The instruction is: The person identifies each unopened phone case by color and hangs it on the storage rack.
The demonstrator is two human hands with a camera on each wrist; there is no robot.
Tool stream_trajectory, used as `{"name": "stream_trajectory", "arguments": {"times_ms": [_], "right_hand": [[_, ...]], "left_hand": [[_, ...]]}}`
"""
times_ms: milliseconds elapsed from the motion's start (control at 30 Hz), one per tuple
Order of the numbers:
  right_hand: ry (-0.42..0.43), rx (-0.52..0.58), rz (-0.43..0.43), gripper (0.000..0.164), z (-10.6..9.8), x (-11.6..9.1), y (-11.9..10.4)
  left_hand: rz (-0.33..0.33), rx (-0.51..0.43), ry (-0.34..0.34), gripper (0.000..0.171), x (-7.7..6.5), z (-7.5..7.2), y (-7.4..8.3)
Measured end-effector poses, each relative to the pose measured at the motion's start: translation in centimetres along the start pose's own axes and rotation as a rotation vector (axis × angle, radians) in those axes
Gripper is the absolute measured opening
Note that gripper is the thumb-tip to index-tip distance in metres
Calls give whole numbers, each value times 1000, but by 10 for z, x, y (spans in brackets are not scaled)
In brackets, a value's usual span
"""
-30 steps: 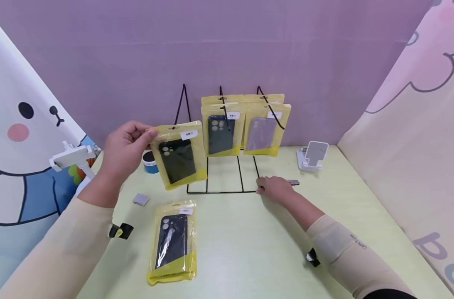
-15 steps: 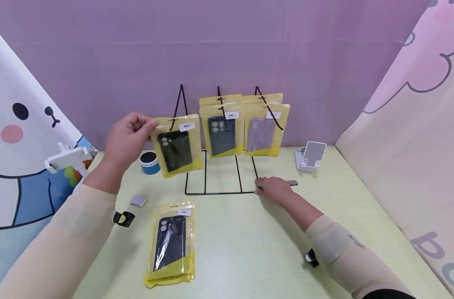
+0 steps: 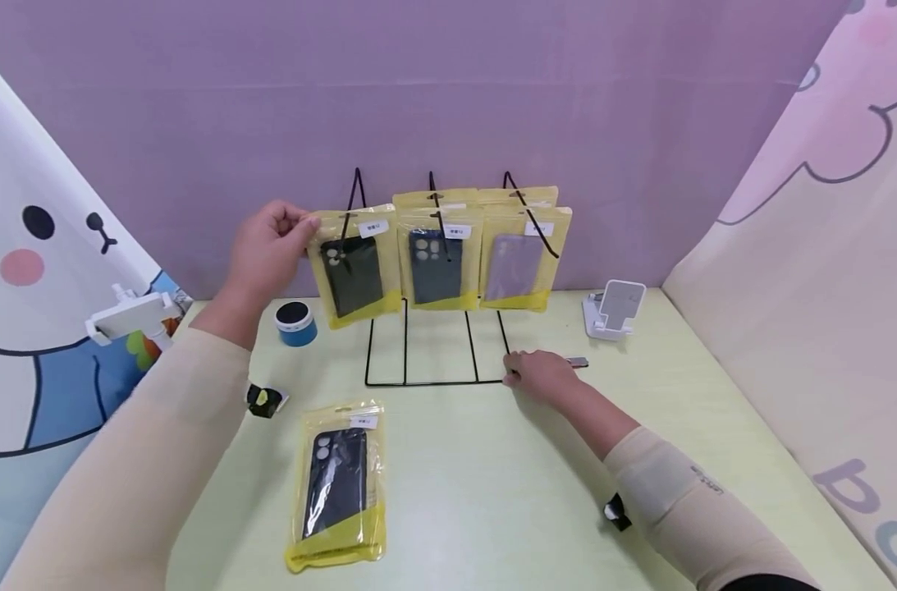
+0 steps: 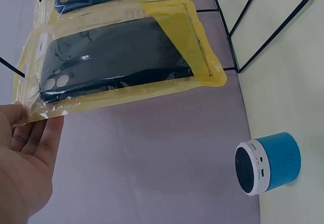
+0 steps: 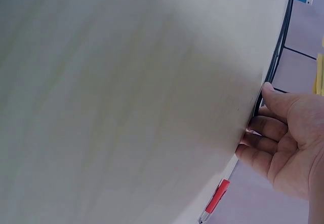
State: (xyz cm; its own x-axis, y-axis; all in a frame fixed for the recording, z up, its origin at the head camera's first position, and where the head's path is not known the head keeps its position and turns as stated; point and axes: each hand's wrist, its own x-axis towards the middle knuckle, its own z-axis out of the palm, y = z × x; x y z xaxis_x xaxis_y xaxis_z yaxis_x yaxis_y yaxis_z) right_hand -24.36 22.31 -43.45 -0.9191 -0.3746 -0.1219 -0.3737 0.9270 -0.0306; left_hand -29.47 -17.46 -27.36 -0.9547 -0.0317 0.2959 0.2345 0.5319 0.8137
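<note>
In the head view my left hand point(image 3: 267, 250) pinches the upper left corner of a yellow-edged clear bag holding a dark phone case point(image 3: 355, 275). The bag is raised at the left hook of a black wire display rack point(image 3: 441, 382), the hook overlapping its top. In the left wrist view, the bagged case point(image 4: 116, 57) stretches away from my left hand point(image 4: 28, 168). My right hand point(image 3: 540, 376) grips the front right of the rack's base, thumb over the wire in the right wrist view. Bagged cases, a blue one point(image 3: 437, 267) and a lilac one point(image 3: 518, 267) in front, hang on the other hooks.
Another bagged dark phone case point(image 3: 337, 484) lies on the table, front left. A blue round speaker point(image 3: 296, 327) stands left of the rack, a white phone stand point(image 3: 614, 310) at right. Behind my right hand lies a small red-and-metal object point(image 5: 217, 196). A white phone holder point(image 3: 134, 316) stands far left.
My left hand has lifted the bagged phone case upward and back, bringing it level with the hanging bags at the left hook. My right hand stays on the rack's base.
</note>
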Motion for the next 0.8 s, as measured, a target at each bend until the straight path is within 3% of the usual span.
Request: {"name": "stream_trajectory", "arguments": {"times_ms": [567,800], "right_hand": [[-21,-19,9,20,3,4,1],[-38,-15,25,20,2,4,1]], "left_hand": [[-43,34,-36,28,36,5,3],[-54,24,-16,23,48,9,3]]}}
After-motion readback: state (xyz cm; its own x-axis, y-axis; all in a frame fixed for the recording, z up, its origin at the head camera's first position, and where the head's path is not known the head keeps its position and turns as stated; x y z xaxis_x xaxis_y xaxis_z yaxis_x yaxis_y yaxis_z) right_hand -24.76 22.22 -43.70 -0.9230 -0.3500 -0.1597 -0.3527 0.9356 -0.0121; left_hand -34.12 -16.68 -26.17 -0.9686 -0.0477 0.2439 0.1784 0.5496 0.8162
